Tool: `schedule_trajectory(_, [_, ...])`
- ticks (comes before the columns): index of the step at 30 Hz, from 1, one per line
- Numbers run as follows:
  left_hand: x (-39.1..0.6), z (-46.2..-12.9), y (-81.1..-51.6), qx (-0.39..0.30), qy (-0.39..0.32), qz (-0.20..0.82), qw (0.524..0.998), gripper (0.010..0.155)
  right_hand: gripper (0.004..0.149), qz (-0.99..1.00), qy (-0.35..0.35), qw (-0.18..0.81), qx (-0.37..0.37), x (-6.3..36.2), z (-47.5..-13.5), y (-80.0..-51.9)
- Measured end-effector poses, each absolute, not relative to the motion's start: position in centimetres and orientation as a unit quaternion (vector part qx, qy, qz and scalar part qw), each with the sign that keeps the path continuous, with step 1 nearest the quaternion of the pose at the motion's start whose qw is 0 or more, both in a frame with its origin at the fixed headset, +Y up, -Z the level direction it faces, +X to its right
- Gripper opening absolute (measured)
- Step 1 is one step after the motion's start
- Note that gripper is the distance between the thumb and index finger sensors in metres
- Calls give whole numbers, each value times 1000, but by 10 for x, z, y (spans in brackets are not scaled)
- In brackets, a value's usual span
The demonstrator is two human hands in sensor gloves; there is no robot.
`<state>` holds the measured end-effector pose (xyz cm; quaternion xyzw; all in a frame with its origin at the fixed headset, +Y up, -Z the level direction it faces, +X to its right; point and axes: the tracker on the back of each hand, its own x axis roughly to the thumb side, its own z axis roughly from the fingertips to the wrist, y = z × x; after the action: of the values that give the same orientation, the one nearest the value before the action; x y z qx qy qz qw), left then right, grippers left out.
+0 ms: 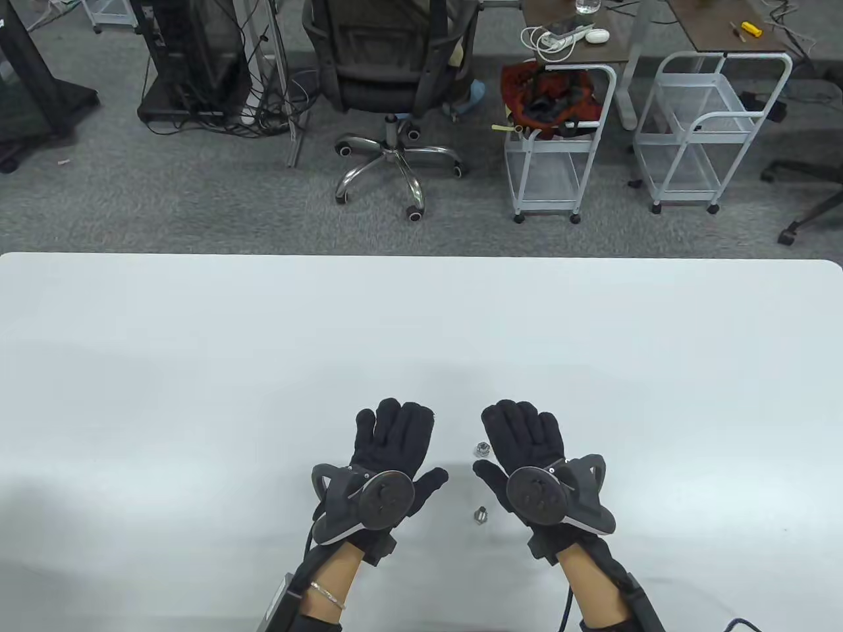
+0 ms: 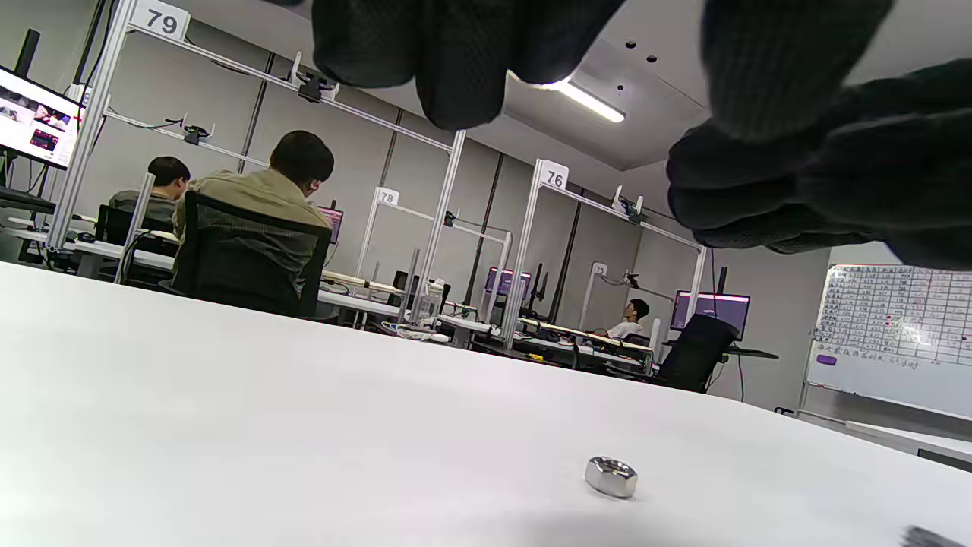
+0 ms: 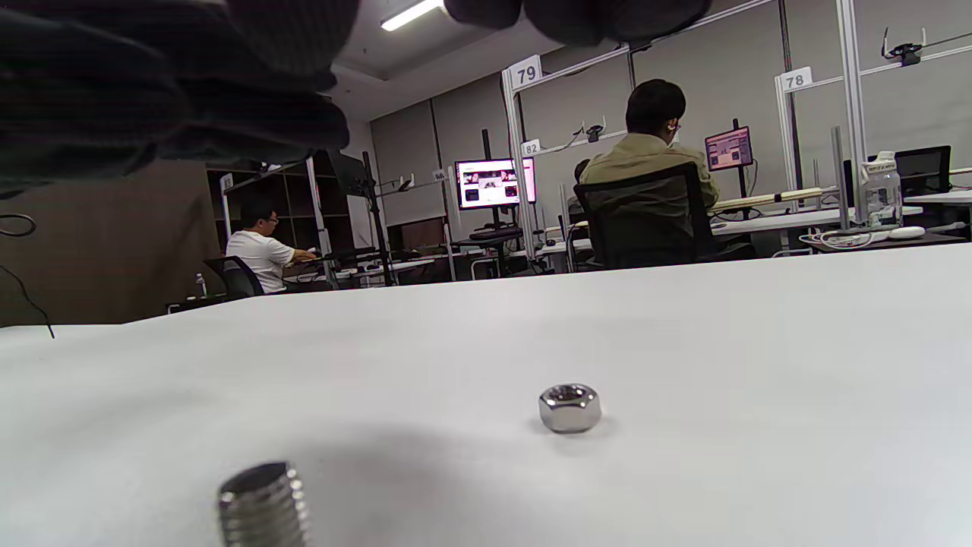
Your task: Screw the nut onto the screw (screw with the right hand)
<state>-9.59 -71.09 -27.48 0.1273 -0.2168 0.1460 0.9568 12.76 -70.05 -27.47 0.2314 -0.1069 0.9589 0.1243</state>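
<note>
A small silver hex nut (image 1: 481, 450) lies flat on the white table (image 1: 197, 368) between my hands, just left of my right hand's fingers. It also shows in the left wrist view (image 2: 610, 476) and the right wrist view (image 3: 569, 407). A short silver screw (image 1: 481, 515) stands on its head, thread up, nearer the front edge; its threaded end shows in the right wrist view (image 3: 262, 503). My left hand (image 1: 394, 440) and right hand (image 1: 523, 440) are both spread open, palms down over the table, holding nothing.
The white table stretches wide to the left, right and far side. Beyond its far edge are an office chair (image 1: 388, 79) and two white carts (image 1: 560, 138).
</note>
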Motion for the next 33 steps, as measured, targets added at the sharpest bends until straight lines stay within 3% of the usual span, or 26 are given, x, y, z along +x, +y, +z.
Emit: schedule_trajectory(33, [-98, -274, -708, 137, -217, 163, 952, 77, 71, 961, -94, 116, 234, 126, -274, -700])
